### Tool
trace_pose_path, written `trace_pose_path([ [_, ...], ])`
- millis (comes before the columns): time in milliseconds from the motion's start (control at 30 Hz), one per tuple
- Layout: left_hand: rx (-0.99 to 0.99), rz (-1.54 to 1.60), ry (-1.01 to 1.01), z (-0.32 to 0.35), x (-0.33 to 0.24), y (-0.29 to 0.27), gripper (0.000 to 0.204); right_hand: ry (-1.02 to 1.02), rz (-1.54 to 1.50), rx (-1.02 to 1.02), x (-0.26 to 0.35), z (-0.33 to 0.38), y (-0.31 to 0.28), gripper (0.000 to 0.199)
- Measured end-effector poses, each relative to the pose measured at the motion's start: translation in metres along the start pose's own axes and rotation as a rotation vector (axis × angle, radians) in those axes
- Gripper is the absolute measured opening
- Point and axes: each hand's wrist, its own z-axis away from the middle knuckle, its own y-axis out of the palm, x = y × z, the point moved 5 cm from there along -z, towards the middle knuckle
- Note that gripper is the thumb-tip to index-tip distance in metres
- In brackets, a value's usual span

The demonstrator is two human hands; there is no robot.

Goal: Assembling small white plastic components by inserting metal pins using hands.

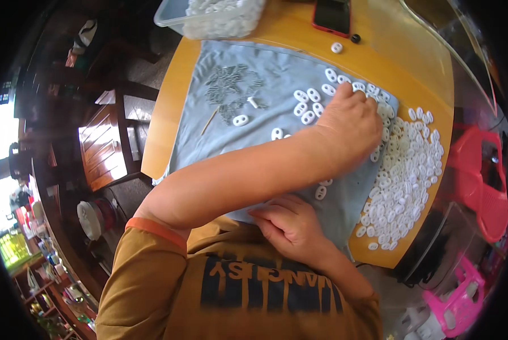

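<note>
Left hand (353,122) curls over smooth, two-holed plastic ovals (372,89) on the wrinkled cloth's (242,140) far right, grip hidden! Right hand (291,225), half-curled at the near edge; can't tell its hold.

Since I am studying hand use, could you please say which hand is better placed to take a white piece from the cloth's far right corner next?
Probably the left hand: it is at the white pieces by that corner of the cloth, while the right hand sits back near the shirt.

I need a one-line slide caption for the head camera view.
Left hand over white two-holed pieces on a blue cloth, right hand by the cloth's near edge.
</note>
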Motion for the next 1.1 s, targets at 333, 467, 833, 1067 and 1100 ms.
trace_pose_path([
  [333,-0.139,0.226,-0.042,0.034,0.012,-0.020,0.011,-0.026,0.008,-0.066,0.003,-0.006,-0.001,0.017],
  [467,-0.233,0.880,-0.295,0.096,0.037,-0.059,0.017,0.062,0.032,-0.039,0.021,-0.006,-0.007,0.018],
  [833,-0.291,0.890,-0.687,0.206,0.053,-0.053,0.020,0.062,0.610,-0.128,0.007,-0.094,-0.049,0.007],
  [1067,-0.400,0.751,-0.473,0.206,0.052,-0.053,0.022,-0.114,0.932,-0.016,-0.004,-0.133,-0.036,0.008],
  [1100,-0.391,0.771,-0.467,0.207,0.052,-0.051,0.022,-0.125,0.979,0.013,-0.006,-0.134,-0.034,0.008],
])
